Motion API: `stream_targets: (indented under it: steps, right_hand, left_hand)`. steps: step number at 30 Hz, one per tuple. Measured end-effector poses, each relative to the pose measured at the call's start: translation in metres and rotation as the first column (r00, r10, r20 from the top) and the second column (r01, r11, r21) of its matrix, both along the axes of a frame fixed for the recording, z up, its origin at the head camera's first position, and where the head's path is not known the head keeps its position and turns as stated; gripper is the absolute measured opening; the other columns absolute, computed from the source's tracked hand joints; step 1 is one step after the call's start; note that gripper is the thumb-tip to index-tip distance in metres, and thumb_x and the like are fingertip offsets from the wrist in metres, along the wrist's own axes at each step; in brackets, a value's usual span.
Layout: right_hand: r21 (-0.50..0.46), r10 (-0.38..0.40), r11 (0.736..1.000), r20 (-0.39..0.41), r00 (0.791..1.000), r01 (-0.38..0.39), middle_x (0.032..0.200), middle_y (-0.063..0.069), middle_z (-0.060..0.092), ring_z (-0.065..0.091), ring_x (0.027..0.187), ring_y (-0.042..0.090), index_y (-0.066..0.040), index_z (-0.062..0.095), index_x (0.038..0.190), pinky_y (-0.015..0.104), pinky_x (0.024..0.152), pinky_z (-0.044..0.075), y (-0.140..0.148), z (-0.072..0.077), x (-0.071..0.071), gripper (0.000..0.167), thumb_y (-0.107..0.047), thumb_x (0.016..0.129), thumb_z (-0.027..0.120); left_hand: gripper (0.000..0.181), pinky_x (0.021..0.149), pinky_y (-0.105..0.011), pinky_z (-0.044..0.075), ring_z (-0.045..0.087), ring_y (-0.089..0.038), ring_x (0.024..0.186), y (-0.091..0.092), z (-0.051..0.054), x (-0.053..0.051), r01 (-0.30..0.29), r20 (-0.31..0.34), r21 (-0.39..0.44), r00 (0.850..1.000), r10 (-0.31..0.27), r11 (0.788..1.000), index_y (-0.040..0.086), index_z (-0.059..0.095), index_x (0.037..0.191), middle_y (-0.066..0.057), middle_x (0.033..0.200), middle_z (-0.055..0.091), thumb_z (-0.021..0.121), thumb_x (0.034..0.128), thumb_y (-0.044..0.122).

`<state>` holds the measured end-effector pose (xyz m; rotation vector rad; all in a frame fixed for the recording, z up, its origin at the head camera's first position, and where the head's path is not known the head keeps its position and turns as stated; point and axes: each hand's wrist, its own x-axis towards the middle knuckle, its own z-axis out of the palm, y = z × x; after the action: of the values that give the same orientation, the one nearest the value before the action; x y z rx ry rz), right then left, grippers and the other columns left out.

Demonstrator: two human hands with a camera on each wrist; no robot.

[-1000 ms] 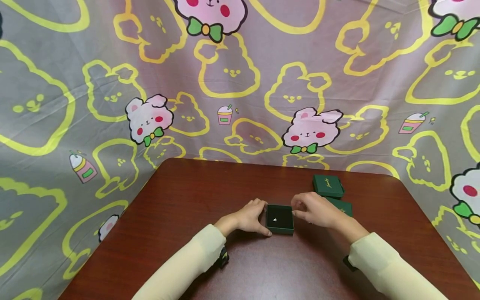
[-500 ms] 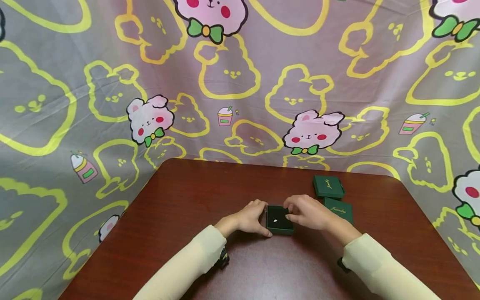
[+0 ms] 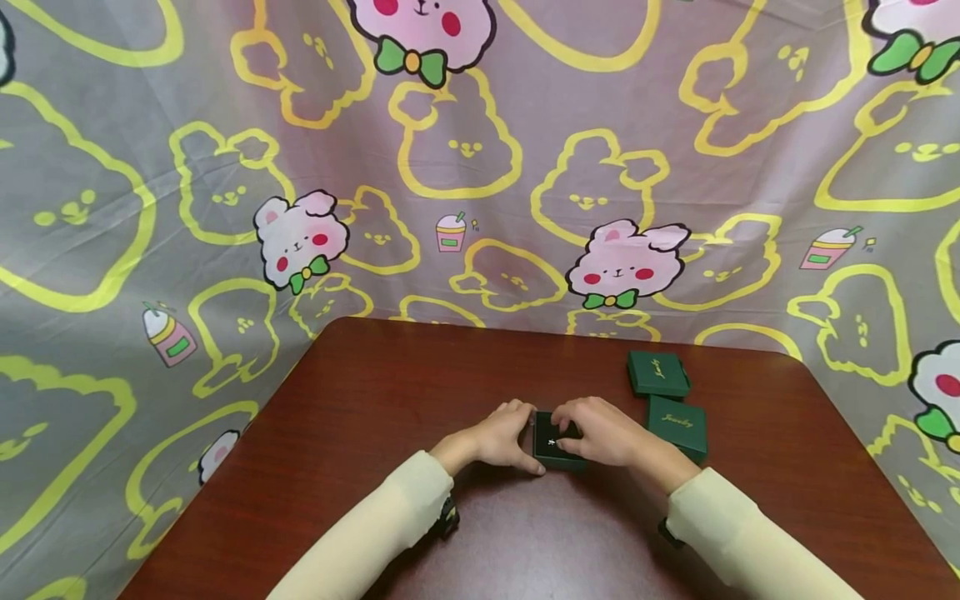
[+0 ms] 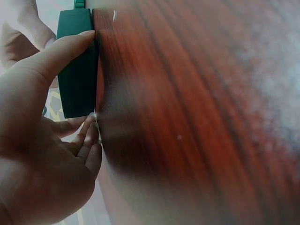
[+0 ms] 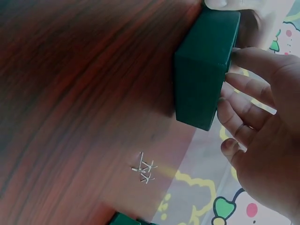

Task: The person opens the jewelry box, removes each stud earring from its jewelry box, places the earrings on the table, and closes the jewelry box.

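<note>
A small green jewelry box [image 3: 561, 462] with a black lining stands uncovered on the table. On the lining lies a small silver star-shaped piece [image 3: 551, 442]. My left hand [image 3: 497, 433] grips the box's left side, thumb [image 4: 79, 40] along the front wall and fingers round the far side. My right hand [image 3: 603, 433] reaches over the box from the right, thumb and forefinger apart beside the star piece. In the right wrist view its fingertips [image 5: 229, 105] are at the box's top rim. Several silver star shapes [image 5: 144, 169] lie on the table beyond the box.
Two green lids or boxes with gold lettering stand to the right: one farther back [image 3: 658, 373], the other nearer [image 3: 677, 427], beside my right forearm. A reddish-brown wooden table [image 3: 390, 375] meets a patterned cloth backdrop [image 3: 480, 167].
My right hand has moved left from the box's right edge to over its lining, uncovering more of the nearer lettered green box. My left hand and the jewelry box stay put.
</note>
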<state>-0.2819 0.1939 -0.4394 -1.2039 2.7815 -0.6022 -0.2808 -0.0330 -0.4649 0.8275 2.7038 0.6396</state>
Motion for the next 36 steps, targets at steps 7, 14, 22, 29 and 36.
stream_targets:
  steps: [7,14,22,29,36]
  right_hand:
    - [-0.017,-0.003,1.000,0.003,1.000,0.003,0.096,0.001,0.072,0.066,0.087,0.017,-0.006,0.074,0.110,0.038,0.077,0.054,-0.004,-0.005,0.001,0.024,-0.017,0.088,0.079]
    - [-0.006,0.019,1.000,0.000,1.000,-0.019,0.093,-0.001,0.067,0.062,0.083,0.016,-0.009,0.073,0.109,0.033,0.073,0.051,-0.011,-0.010,0.003,0.022,-0.018,0.090,0.079]
    - [-0.016,0.069,0.997,-0.033,0.997,-0.069,0.096,0.001,0.068,0.065,0.084,0.017,-0.011,0.077,0.106,0.033,0.075,0.053,-0.016,-0.011,0.002,0.017,-0.016,0.090,0.078]
    - [-0.039,0.083,0.996,-0.031,0.996,-0.084,0.092,0.000,0.068,0.066,0.083,0.018,-0.011,0.077,0.099,0.033,0.074,0.053,-0.016,-0.012,0.001,0.010,-0.011,0.089,0.079]
    - [-0.048,0.070,0.996,-0.008,0.998,-0.070,0.085,-0.004,0.064,0.062,0.078,0.016,-0.015,0.072,0.086,0.030,0.071,0.050,-0.018,-0.015,0.002,0.009,-0.010,0.088,0.079]
  left_hand:
    - [0.082,0.098,-0.031,0.042,0.047,-0.017,0.112,0.001,-0.002,0.000,-0.005,0.002,-0.007,1.000,0.005,1.000,0.008,0.051,0.135,-0.002,0.123,0.051,0.089,0.0750,0.048]
    - [0.082,0.100,-0.032,0.042,0.046,-0.017,0.116,0.002,-0.002,-0.001,-0.009,0.019,-0.019,1.000,0.010,1.000,0.011,0.049,0.139,-0.002,0.128,0.051,0.088,0.0771,0.049]
    - [0.083,0.101,-0.033,0.042,0.046,-0.018,0.117,0.001,0.000,0.000,-0.008,0.023,-0.022,1.000,0.008,1.000,0.011,0.049,0.140,-0.003,0.129,0.050,0.087,0.0775,0.050]
    - [0.081,0.101,-0.033,0.042,0.046,-0.019,0.118,0.000,-0.001,0.001,-0.003,0.019,-0.018,1.000,0.003,1.000,0.011,0.049,0.137,-0.004,0.131,0.050,0.087,0.0775,0.050]
    - [0.084,0.101,-0.031,0.041,0.046,-0.019,0.116,-0.001,-0.002,0.000,0.004,0.006,-0.009,1.000,-0.004,1.000,0.008,0.050,0.139,-0.005,0.130,0.052,0.089,0.0763,0.048]
